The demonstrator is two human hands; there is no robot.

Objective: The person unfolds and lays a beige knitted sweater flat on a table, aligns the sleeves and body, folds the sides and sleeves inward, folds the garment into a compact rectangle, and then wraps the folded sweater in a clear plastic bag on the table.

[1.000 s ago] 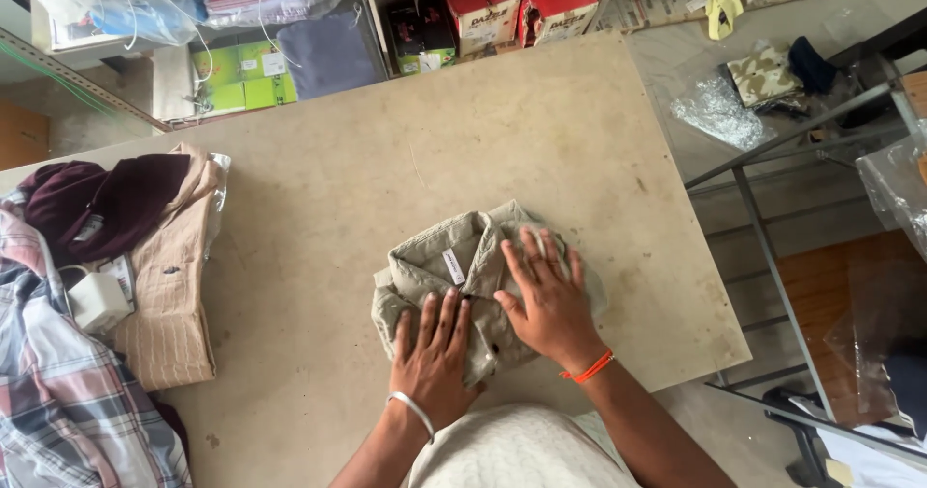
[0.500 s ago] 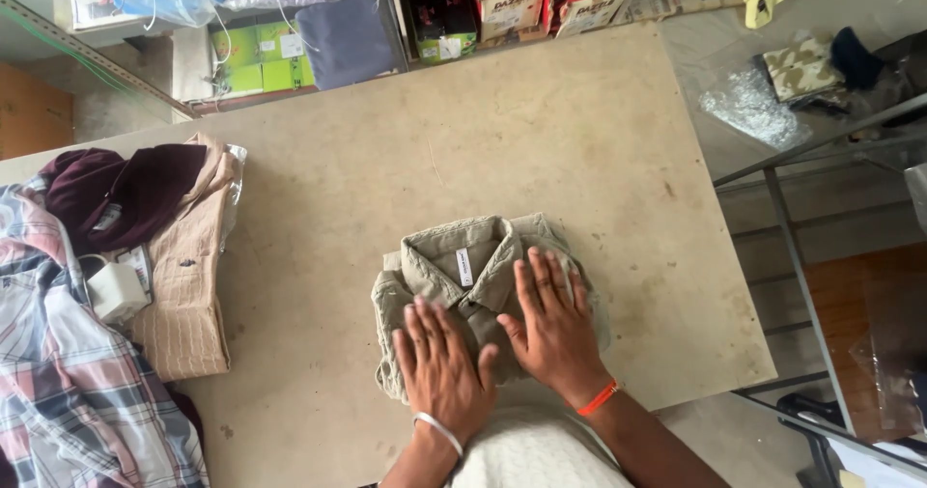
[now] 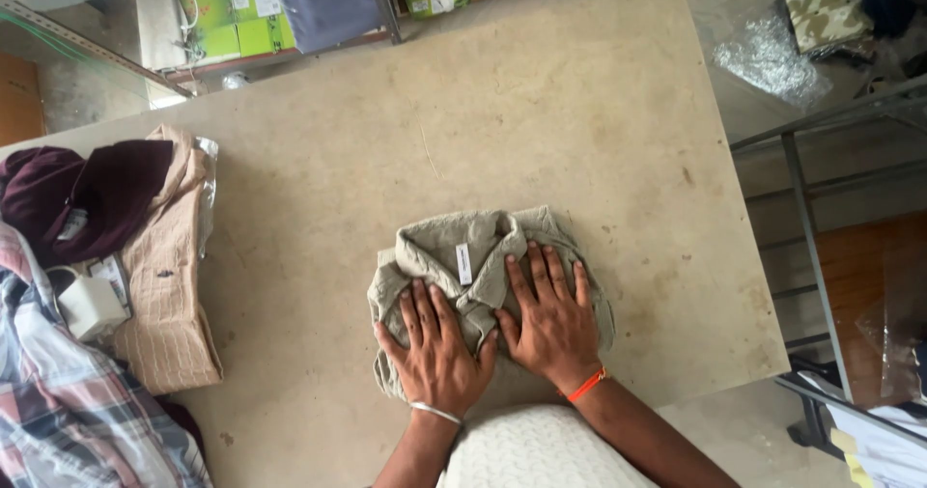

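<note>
A folded olive-grey collared shirt (image 3: 454, 242) lies near the front edge of the beige table (image 3: 541, 111), collar pointing away from me, a white tag at the neck. My left hand (image 3: 436, 348) rests flat on its left half, fingers spread, a silver bangle on the wrist. My right hand (image 3: 552, 314) presses flat on the right half, an orange thread around the wrist. The two thumbs nearly meet over the shirt's middle. Neither hand grips anything.
At the table's left sit a folded beige ribbed garment (image 3: 169, 285), a maroon garment (image 3: 82, 194), a plaid shirt (image 3: 58, 411) and a small white box (image 3: 89, 306). Shelves with green boxes (image 3: 227, 25) stand beyond the far edge. A metal rack (image 3: 821, 247) is at right.
Both hands have slid into a level side-by-side press on the shirt, and the folded shirt has turned square to me. The camera has shifted closer.
</note>
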